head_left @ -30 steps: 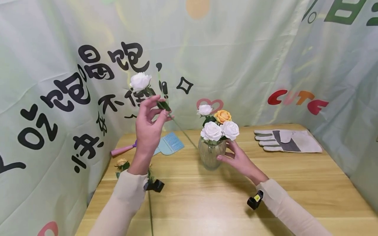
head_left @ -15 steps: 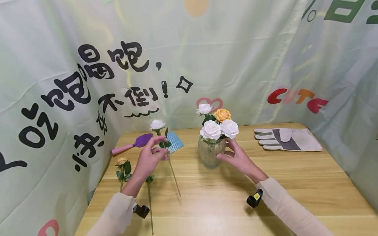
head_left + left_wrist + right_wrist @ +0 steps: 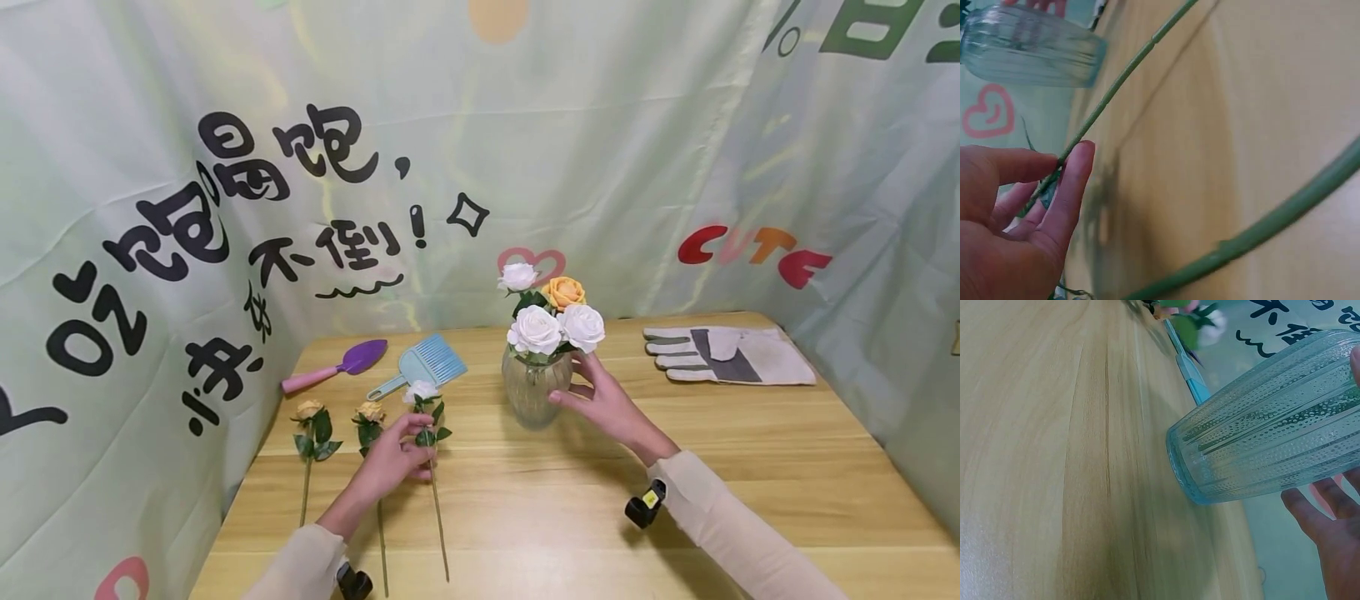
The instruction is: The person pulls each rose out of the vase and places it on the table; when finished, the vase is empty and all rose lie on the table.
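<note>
With thumb and fingers, my left hand pinches the green stem of a white artificial rose just below its bloom. The stem hangs down toward the table, slightly above it in the left wrist view. My right hand holds the ribbed glass vase from its right side, thumb in front and fingers behind. The vase stands upright with several roses in it: white ones and an orange one. Two yellow roses with long stems lie left of my left hand, one partly behind it.
At the back left lie a purple trowel with a pink handle and a light blue dustpan-like tool with comb-like ridges. A grey and white work glove rests at the back right. A printed cloth backdrop surrounds the wooden table.
My left hand has brought the white rose down from above the table, toward me, beside the yellow roses. Its stem has swung to hang steeply downward. The right hand stays on the vase.
</note>
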Available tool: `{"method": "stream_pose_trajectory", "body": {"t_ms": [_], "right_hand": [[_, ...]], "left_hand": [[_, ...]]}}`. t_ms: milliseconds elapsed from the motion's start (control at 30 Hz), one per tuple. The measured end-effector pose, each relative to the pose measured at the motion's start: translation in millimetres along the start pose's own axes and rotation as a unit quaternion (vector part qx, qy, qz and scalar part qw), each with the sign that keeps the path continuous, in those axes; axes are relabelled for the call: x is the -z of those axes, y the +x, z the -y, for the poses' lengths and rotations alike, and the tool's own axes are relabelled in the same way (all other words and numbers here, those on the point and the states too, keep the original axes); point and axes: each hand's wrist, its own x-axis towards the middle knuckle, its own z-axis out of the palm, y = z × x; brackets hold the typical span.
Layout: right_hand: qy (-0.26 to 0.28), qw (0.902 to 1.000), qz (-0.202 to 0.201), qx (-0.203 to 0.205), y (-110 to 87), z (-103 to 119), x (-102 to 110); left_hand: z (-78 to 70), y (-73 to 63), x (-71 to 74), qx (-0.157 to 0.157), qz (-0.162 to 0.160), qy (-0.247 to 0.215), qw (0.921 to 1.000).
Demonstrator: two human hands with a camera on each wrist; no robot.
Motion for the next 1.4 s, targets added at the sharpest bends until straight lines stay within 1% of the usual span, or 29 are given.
{"method": "stream_pose_trajectory", "body": {"t_ms": [67, 167, 500, 700, 800, 867, 967, 1033, 1067, 1133, 1200, 1300, 1400], "right_hand": [[0.0, 1.0, -0.001, -0.001, -0.2, 0, 0], [0.0, 1.0, -0.002, -0.003, -0.8, -1, 0], [0.001, 1.0, -0.003, 0.0, -0.9, -1, 0], [-0.002, 1.0, -0.005, 0.003, -1.6, -1, 0], [-0.002, 1.0, -0.006, 0.004, -1.9, -2, 0], [-0.003, 1.0, -0.006, 0.005, -1.9, -2, 0], [-0.004, 1.0, -0.005, 0.006, -1.8, -2, 1], [-0.003, 1.0, -0.004, 0.003, -1.5, -1, 1], [-0.003, 1.0, -0.003, 0.002, -1.4, -1, 1], [-0.001, 1.0, -0.002, 0.001, -1.1, -1, 1], [0.0, 1.0, -0.001, 0.001, -0.8, -1, 1], [0.001, 1.0, 0.0, 0.001, -0.9, -1, 1], [0.0, 1.0, 0.0, 0.0, -1.2, 0, 1]], "left_hand": [[3.8, -1.4, -2.4, 0.009, 0.01, 0.005, 0.9999], [6.7, -2.8, -5.1, 0.015, 0.017, 0.014, 0.9997], [5.3, -7.0, -8.1, 0.011, 0.015, 0.065, 0.9977], [2.4, -10.9, -13.6, -0.006, -0.005, 0.103, 0.9946], [-0.6, -13.0, -14.0, -0.016, -0.027, 0.115, 0.9929], [-3.0, -14.0, -12.9, -0.028, -0.045, 0.128, 0.9903], [-9.0, -14.6, -9.4, -0.043, -0.069, 0.151, 0.9852], [-14.5, -13.1, -6.8, -0.053, -0.077, 0.165, 0.982], [-17.9, -11.5, -5.6, -0.055, -0.08, 0.167, 0.9811], [-25.6, -6.8, -4.0, -0.07, -0.086, 0.173, 0.9787], [-35.1, -1.0, -3.4, -0.091, -0.092, 0.181, 0.9749], [-51.2, 8.9, -6.0, -0.128, -0.087, 0.178, 0.972], [-65.9, 21.0, -13.1, -0.164, -0.063, 0.15, 0.9729]]}}
